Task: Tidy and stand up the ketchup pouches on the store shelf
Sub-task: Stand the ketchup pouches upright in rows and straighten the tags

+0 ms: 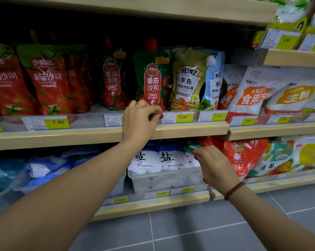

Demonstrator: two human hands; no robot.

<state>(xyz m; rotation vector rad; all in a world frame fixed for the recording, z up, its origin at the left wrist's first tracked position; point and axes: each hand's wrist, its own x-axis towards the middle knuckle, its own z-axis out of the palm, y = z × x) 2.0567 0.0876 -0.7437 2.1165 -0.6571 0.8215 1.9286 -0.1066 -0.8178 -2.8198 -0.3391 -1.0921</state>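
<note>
A clear price rail (91, 120) runs along the front lip of the middle shelf (62, 140), carrying yellow tags (57, 122), and it stands between the person and the feet of the pouches. To the right of the ketchup lean two Heinz dressing pouches (189, 78), then white starch bags (252, 87). On the shelf below sit salt bags (171, 158) in a clear bin (164, 180). The left hand (140, 122), with a ring, is raised to the rail just below the front ketchup pouch (152, 82). Its fingers (159, 115) are curled at the rail's top edge, close to the pouch's base; whether they pinch anything cannot be told. The right hand (214, 165), with a bead bracelet at the wrist, is down at the lower shelf, well apart from the ketchup. Its fingers are bent beside a green packet (192, 147), and a grip cannot be made out. The front ketchup pouch stands upright, dark green with a red label reading TOMATO KETCHUP and a red cap. A second pouch like it (113, 78) stands further back to its left. Red tomato-printed pouches (47, 78) stand in a row at far left, leaning slightly.
</note>
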